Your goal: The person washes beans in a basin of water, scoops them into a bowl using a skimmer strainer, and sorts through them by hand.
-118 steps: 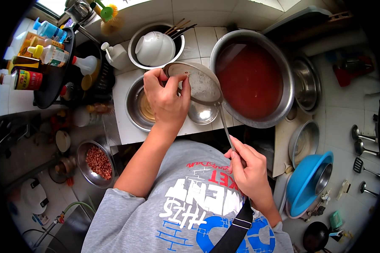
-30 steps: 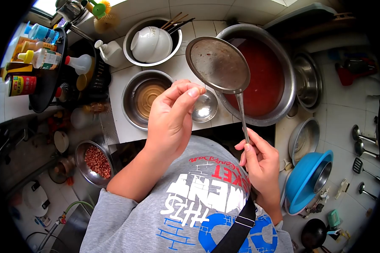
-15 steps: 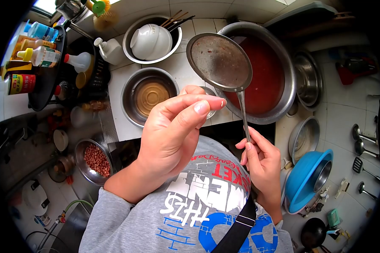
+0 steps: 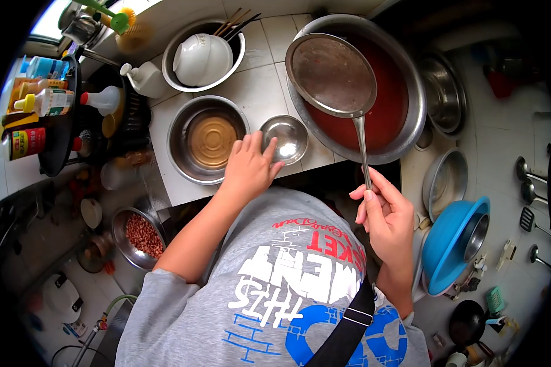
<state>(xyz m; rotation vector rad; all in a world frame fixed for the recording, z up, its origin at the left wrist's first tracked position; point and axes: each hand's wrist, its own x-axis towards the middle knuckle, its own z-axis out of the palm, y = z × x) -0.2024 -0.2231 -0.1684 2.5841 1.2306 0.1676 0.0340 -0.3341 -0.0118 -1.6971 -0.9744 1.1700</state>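
My right hand (image 4: 382, 211) grips the thin metal handle of a round fine-mesh strainer (image 4: 332, 74). The strainer's head is over the left part of a large metal basin (image 4: 417, 92) of red liquid (image 4: 382, 104). My left hand (image 4: 249, 165) reaches palm down with its fingers apart, between a metal pot (image 4: 172, 142) and a small shiny metal bowl (image 4: 289, 142). Its index finger and thumb overlap the bowl's left rim; whether they touch it I cannot tell. The pot shows a brownish ringed bottom.
At the back, a basin (image 4: 239, 67) holds white bowls (image 4: 203, 60) and chopsticks. Reddish peanuts (image 4: 143, 235) fill part of a metal bowl at lower left. Bottles (image 4: 43, 102) crowd a black rack on the left. A blue basin (image 4: 444, 251) and hanging utensils are at right.
My left hand has dropped from its raised pinch, where a small white bit showed at the fingertip, to the small bowl's left side, fingers now spread. My right hand keeps the strainer raised.
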